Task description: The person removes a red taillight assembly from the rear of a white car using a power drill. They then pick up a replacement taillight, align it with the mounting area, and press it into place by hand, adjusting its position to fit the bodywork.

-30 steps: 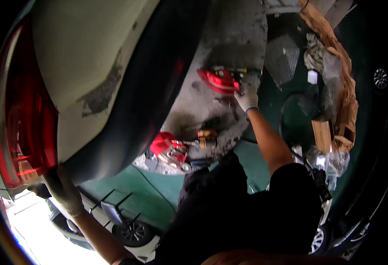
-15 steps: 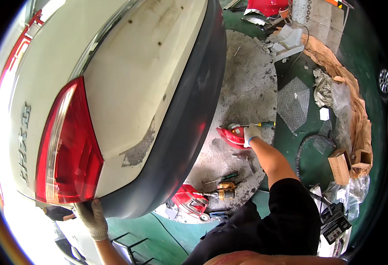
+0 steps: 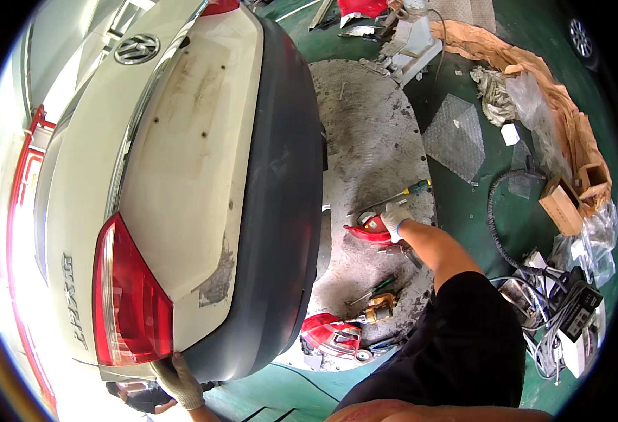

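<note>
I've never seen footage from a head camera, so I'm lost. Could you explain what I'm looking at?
There is no machine here: a person works by hand, gloved, and a wide fisheye camera on the head looks down, so straight edges bend. The left hand is at the lower corner of a car's tail light. The right hand is on a red lamp over the grey platform; whether it grips it is hard to tell. On the platform also lie two screwdrivers, a drill and another lamp.
</note>
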Demonstrator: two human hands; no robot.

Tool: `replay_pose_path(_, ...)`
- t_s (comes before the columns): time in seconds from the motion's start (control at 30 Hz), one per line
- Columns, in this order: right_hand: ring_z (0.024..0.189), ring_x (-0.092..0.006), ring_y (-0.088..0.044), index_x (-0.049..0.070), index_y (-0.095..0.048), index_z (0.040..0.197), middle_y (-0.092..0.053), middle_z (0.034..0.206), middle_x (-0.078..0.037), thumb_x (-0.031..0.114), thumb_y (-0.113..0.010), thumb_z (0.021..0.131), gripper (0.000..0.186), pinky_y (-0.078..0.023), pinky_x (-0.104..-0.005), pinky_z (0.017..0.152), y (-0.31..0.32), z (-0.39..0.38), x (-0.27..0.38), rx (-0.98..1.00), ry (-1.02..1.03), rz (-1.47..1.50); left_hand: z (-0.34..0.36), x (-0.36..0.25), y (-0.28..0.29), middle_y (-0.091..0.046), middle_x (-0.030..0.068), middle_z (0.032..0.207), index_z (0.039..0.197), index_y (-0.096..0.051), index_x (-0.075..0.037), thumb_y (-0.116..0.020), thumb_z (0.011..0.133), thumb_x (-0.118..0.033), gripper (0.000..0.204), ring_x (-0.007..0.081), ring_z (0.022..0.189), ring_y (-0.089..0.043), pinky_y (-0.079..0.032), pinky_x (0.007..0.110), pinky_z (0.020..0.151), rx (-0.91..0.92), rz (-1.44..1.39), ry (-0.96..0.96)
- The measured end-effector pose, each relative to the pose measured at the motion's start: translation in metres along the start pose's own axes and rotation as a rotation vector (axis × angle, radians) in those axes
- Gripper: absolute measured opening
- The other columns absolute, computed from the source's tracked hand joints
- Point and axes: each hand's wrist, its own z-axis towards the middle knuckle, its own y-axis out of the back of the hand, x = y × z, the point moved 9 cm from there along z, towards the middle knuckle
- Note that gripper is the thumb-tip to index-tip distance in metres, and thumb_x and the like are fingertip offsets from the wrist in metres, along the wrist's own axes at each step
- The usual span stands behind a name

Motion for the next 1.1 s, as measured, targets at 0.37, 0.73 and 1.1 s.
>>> replay_pose_path(0.37, 0.126, -0.0423, -0.065, 0.003, -0.072, 0.125, -0.062, 0.136, -0.026, 0.041, -0.100, 0.060, 0.081, -0.058, -0.0481, 0.106, 0.012, -0.062, 0.049, -0.057, 0.050, 0.092, -0.005, -0.013, 0.010, -0.063, 0.0171, 0.108, 0.127, -0.062, 0.001, -0.072, 0.102, -0.021, 0.035, 0.0317, 0.100, -0.061, -0.050, 0.044, 0.092, -0.002, 0.081, -0.050)
replay_pose_path(0.73, 0.119, -0.0385, -0.073, 0.007, -0.069, 0.134, -0.077, 0.128, -0.021, 0.033, -0.101, 0.063, 0.083, -0.058, -0.0478, 0.102, 0.040, -0.126, 0.060, -0.136, 0.029, 0.421, -0.053, -0.050, 0.006, -0.059, 0.0188, 0.151, 0.151, -0.057, -0.005, -0.090, 0.078, -0.033, 0.085, 0.0421, 0.147, -0.050, -0.031, 0.061, 0.126, -0.323, 0.436, -0.070)
replay_pose_path(1.1, 0.106, -0.0447, -0.065, 0.001, -0.065, 0.109, -0.060, 0.123, -0.029, 0.033, -0.102, 0.060, 0.069, -0.056, -0.0501, 0.095, 0.136, -0.351, 0.082, -0.429, -0.007, 0.359, -0.254, -0.018, -0.119, -0.054, 0.0252, 0.154, 0.145, -0.060, 0.001, -0.091, 0.086, -0.024, 0.071, 0.0447, 0.150, -0.047, -0.041, 0.051, 0.124, 0.183, -0.680, 0.321)
